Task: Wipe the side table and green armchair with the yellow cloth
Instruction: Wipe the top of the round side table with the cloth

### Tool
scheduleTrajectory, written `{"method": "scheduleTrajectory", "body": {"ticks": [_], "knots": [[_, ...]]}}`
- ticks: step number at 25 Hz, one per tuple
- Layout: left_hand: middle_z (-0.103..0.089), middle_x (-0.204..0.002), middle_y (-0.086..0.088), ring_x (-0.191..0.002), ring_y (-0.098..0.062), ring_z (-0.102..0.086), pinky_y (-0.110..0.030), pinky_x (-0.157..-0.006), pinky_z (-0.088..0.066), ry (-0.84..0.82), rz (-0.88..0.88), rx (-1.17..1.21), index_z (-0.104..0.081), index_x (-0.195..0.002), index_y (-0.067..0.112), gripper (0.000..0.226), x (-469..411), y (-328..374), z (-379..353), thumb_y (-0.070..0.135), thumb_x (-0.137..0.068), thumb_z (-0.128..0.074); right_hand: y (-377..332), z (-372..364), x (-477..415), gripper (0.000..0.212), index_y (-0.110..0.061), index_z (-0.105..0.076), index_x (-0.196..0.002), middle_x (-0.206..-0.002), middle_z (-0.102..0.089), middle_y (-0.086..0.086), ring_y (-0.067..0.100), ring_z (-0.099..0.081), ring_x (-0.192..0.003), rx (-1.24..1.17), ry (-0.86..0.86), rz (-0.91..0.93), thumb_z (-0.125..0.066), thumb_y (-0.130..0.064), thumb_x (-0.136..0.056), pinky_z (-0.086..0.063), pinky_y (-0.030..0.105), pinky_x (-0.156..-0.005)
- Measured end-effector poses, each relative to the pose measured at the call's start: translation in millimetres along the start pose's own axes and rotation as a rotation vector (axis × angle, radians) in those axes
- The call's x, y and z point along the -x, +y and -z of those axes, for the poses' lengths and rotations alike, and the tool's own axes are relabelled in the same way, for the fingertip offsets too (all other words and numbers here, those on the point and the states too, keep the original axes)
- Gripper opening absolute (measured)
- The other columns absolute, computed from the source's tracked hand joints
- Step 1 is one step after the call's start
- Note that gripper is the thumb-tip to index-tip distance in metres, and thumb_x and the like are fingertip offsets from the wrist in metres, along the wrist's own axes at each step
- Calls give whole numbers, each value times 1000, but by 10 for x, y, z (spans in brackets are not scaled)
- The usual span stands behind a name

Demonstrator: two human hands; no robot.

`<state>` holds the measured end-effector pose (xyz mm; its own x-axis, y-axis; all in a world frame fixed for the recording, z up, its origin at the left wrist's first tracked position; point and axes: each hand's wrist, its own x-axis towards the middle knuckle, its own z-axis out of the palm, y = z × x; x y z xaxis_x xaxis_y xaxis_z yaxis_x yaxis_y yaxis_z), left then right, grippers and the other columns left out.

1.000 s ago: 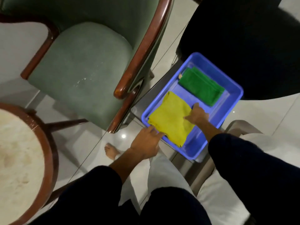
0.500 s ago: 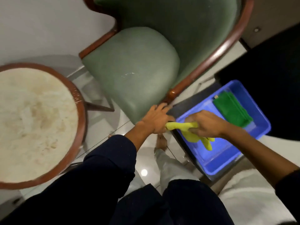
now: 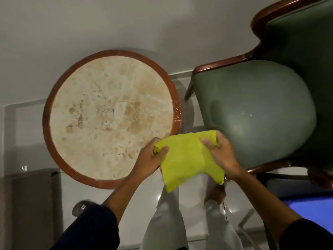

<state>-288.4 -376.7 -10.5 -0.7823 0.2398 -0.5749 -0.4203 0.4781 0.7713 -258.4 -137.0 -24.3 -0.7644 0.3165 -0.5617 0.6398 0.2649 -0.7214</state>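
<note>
The yellow cloth (image 3: 189, 156) hangs spread between both hands, in the air over the floor between table and chair. My left hand (image 3: 150, 159) grips its left corner, right at the near right edge of the round side table (image 3: 108, 114), which has a pale marbled top and a red-brown rim. My right hand (image 3: 219, 154) pinches the cloth's right side, just in front of the green armchair (image 3: 257, 112) seat. The chair has a green cushion and dark wooden arms.
A white wall runs behind the table and chair. A blue tray's corner (image 3: 313, 208) shows at the lower right on a dark surface. My legs and a bare foot (image 3: 216, 193) stand on the glossy tiled floor below the cloth. A grey block (image 3: 34, 195) sits at the lower left.
The cloth has come out of the blue tray and been carried left; both hands now hold it spread open. The view has swung left, bringing the side table to the centre.
</note>
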Motion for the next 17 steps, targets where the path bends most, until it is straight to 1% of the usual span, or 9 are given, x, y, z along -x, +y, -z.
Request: {"method": "scheduleTrajectory", "body": {"ticks": [2, 4, 5, 6, 7, 9, 11, 14, 17], "knots": [[-71, -90, -3, -83, -14, -67, -36, -71, -55, 68, -16, -8, -60, -105, 19, 22, -332, -69, 246, 37, -91, -62, -204, -278, -270, 27, -16, -59, -112, -97, -67, 0, 30, -65, -102, 18, 64, 12, -67, -31, -90, -47, 32, -83], [-69, -109, -8, -102, -25, -64, -47, -90, -51, 143, 2, -224, -51, -121, 25, 47, -870, -179, 486, 56, -86, -58, -307, -660, -553, 54, -13, -49, -135, -125, -61, 12, 35, -55, -122, 263, 219, 106, -65, -37, -90, -42, 40, -97], [-64, -123, -8, -115, -28, -58, -52, -103, -42, 199, 37, -365, -44, -129, 27, 60, -1115, -242, 615, 66, -83, -51, -308, -932, -585, 68, -11, -40, -144, -141, -52, 18, 36, -46, -133, 482, 278, 177, -61, -46, -90, -37, 45, -106], [-56, -136, -8, -128, -28, -49, -55, -111, -30, 283, 35, -484, -40, -134, 28, 66, -1357, -345, 748, 69, -82, -41, -279, -1220, -555, 76, -10, -32, -150, -152, -40, 21, 36, -35, -142, 651, 261, 238, -53, -54, -91, -29, 51, -113], [-47, -145, -9, -135, -29, -40, -56, -113, -21, 365, -1, -603, -38, -137, 24, 68, -1546, -480, 884, 67, -84, -34, -236, -1504, -496, 81, -11, -26, -153, -159, -29, 21, 36, -25, -148, 756, 204, 269, -45, -60, -92, -21, 56, -117], [-30, -156, -13, -144, -30, -26, -59, -113, -17, 445, -92, -877, -32, -144, 17, 64, -1717, -791, 1068, 56, -94, -25, -108, -1850, -486, 83, -12, -19, -156, -164, -14, 18, 32, -10, -153, 836, 131, 250, -35, -64, -94, -11, 60, -121], [-13, -163, -11, -150, -27, -10, -59, -116, -10, 450, -150, -1017, -17, -152, 21, 61, -1722, -1069, 1151, 53, -100, -23, -76, -1884, -755, 82, -12, -16, -156, -165, -10, 15, 31, -5, -153, 863, 147, 240, -29, -64, -95, -7, 59, -121], [-15, -163, -11, -150, -25, -12, -57, -118, -12, 516, -215, -1067, -14, -153, 24, 63, -1776, -1212, 1181, 54, -99, -25, -328, -1734, -1384, 78, -12, -15, -156, -165, -12, 15, 31, -8, -153, 896, 247, 276, -27, -60, -97, -10, 56, -122], [-21, -162, -10, -149, -25, -18, -56, -118, -16, 566, -243, -1050, -19, -152, 25, 62, -1775, -1186, 1194, 55, -98, -27, -753, -1674, -2046, 72, -12, -16, -156, -165, -13, 16, 32, -10, -153, 911, 223, 384, -23, -56, -99, -14, 54, -123]]}}
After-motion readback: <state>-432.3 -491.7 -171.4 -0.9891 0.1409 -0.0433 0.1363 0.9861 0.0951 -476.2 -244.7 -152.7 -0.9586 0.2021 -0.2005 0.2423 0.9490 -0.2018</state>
